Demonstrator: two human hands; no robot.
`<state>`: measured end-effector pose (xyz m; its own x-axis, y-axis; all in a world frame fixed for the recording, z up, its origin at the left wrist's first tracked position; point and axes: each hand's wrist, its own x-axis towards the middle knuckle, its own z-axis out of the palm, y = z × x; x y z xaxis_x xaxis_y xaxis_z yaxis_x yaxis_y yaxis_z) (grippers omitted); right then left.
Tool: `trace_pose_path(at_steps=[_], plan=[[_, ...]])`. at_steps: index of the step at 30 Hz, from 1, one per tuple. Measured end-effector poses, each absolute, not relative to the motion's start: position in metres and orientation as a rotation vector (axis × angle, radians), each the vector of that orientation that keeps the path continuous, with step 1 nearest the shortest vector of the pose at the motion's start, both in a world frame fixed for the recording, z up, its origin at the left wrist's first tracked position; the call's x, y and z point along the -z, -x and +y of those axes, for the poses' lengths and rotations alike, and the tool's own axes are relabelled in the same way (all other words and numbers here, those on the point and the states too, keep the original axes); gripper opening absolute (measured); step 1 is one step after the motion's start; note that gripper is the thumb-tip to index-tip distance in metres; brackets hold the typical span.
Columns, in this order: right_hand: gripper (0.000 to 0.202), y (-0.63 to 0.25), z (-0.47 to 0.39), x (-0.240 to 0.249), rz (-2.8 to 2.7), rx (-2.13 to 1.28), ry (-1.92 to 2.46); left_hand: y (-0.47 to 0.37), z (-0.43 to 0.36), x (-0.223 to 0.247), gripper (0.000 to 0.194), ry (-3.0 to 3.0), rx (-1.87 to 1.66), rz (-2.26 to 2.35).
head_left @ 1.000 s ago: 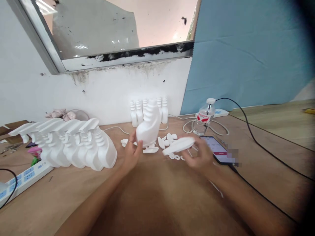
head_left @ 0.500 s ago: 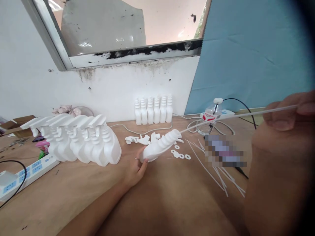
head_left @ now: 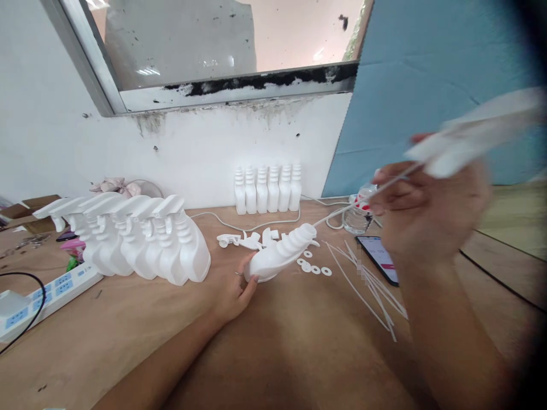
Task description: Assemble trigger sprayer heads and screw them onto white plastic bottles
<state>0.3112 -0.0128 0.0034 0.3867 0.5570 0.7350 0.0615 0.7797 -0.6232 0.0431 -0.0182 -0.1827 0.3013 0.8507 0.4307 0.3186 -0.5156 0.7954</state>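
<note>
My left hand (head_left: 239, 287) is wrapped round the base of a white bottle (head_left: 280, 254), which leans with its neck up to the right. A thin white tube (head_left: 342, 210) enters the bottle's mouth. At the tube's upper end is a white spray head (head_left: 474, 134), blurred by motion. My right hand (head_left: 431, 199) is closed round the spray head and upper tube. Several white rings (head_left: 315, 270) lie right of the bottle, and loose thin tubes (head_left: 371, 290) lie farther right. Behind the held bottle are loose white spray heads (head_left: 250, 241).
A row of bottles with spray heads (head_left: 141, 245) stands at the left, beside a power strip (head_left: 51, 296). Several bottles without heads (head_left: 268, 191) stand by the wall. A phone (head_left: 378, 259) and a clear bottle (head_left: 359, 213) are at the right.
My right hand has moved left and nearer the bottle along the tube. The white spray head has come into view at the tube's upper end, and the phone shows more.
</note>
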Motion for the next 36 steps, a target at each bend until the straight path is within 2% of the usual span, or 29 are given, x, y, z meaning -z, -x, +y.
trace_pose_path(at_steps=[4, 13, 36], plan=[[0.015, -0.274, 0.002, 0.015, -1.319, -0.589, 0.685, -0.043, -0.02, 0.183, 0.048, -1.937, -1.179, 1.012], [0.033, -0.253, 0.015, 0.045, -1.374, -1.028, 0.773, -0.042, -0.015, 0.191, 0.046, -1.814, -1.188, 0.971], [0.04, -0.236, 0.011, 0.057, -1.31, -1.225, 0.657, -0.044, -0.015, 0.192, 0.046, -1.842, -1.138, 0.867]])
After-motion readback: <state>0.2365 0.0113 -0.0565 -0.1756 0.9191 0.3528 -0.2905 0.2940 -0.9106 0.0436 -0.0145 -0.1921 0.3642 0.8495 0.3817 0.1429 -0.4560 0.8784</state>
